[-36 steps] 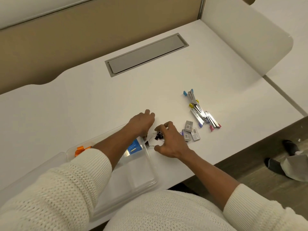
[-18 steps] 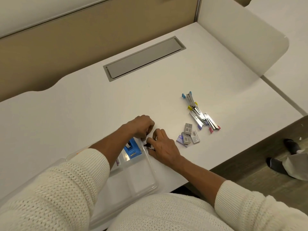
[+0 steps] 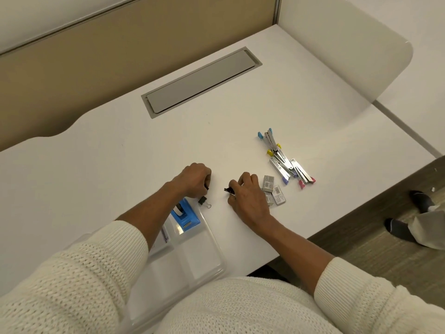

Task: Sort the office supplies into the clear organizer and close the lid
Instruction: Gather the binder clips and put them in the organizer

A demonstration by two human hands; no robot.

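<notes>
Organizer (image 3: 192, 256) at desk's (image 3: 120, 165) near edge, staplers (image 3: 286, 162) right, staple boxes (image 3: 274, 192) between

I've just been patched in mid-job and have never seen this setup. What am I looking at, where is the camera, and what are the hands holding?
There is no machine here: a person in a white knit sweater works with bare hands, and the single camera sits on their head, looking down at a white desk.

The left hand is curled closed on something small and dark that I cannot identify; one black binder clip lies loose just below it. The right hand pinches black binder clips.

To the right lie small grey staple boxes and a pile of metal staplers with coloured ends. Near the body sits the clear organizer, holding a blue tape dispenser.
</notes>
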